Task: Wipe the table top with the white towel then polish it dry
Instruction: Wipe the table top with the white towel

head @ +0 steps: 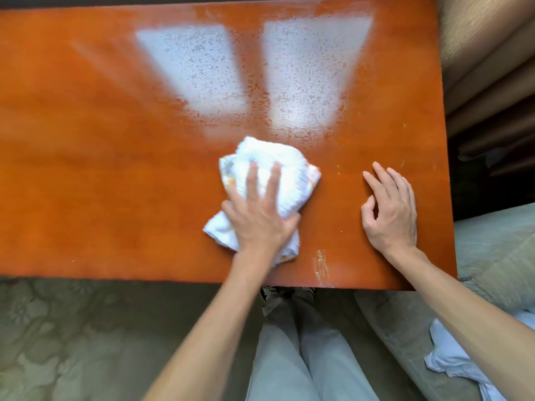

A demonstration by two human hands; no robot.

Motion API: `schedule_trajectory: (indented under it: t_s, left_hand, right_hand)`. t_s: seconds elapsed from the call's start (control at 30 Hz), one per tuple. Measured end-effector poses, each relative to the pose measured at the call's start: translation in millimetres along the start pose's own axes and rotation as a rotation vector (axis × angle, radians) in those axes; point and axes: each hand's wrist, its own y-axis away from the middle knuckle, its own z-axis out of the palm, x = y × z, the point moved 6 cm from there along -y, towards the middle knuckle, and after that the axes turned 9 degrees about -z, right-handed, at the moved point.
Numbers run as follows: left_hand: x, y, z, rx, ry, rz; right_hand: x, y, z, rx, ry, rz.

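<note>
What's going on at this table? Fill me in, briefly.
A person is wiping an orange-brown table with a bunched white towel. The left hand presses flat on the towel near the table's middle; the right hand rests open on the bare wood beside it. Beyond the towel, the window glare shows a speckled film of droplets, so that part looks wet. A pale smear sits by the near edge.

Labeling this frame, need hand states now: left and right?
Left hand: open, fingers straight, pressing the white towel onto the table top.
Right hand: open, holding nothing, resting on the table top.
</note>
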Motion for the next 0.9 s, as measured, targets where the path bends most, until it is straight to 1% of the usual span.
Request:
schedule_trajectory:
  t_s: [0.1, 0.17, 0.23, 0.3, 0.37, 0.43, 0.53, 0.7, 0.8, 0.9]
  left_hand:
    - [38, 45, 9, -0.06, 0.002, 0.007]
    - [50, 66, 13, -0.094, 0.007, 0.051]
    - [47, 73, 16, -0.087, 0.025, 0.11]
    - [35, 67, 17, -0.048, 0.095, 0.145]
    - [20, 56, 15, -0.022, 0.16, 0.152]
    - [4, 38, 10, -0.003, 0.19, 0.116]
    - [-41, -9, -8, 0.03, 0.208, -0.018]
    - [-164, -93, -46, 0.003, 0.152, -0.237]
    - [-233, -105, -66, -0.016, 0.112, -0.335]
    - [-288, -95, -81, -0.005, 0.137, -0.408]
  right_hand:
    - [0, 0, -1, 0.009, 0.005, -0.003]
    - [0, 0, -1, 0.017, 0.005, -0.012]
    - [-1, 0, -2, 0.025, 0.011, -0.022]
    - [-1, -1, -2, 0.035, 0.009, -0.034]
    - [0, 0, -2, 0.036, 0.0, -0.033]
    - [0, 0, -3, 0.031, -0.015, -0.016]
    - [0, 0, -3, 0.028, -0.036, -0.014]
    - [-1, 1, -4, 0.031, -0.047, -0.011]
    - [-1, -1, -5, 0.031, -0.051, -0.008]
    - [-2, 0, -4, 0.03, -0.047, -0.003]
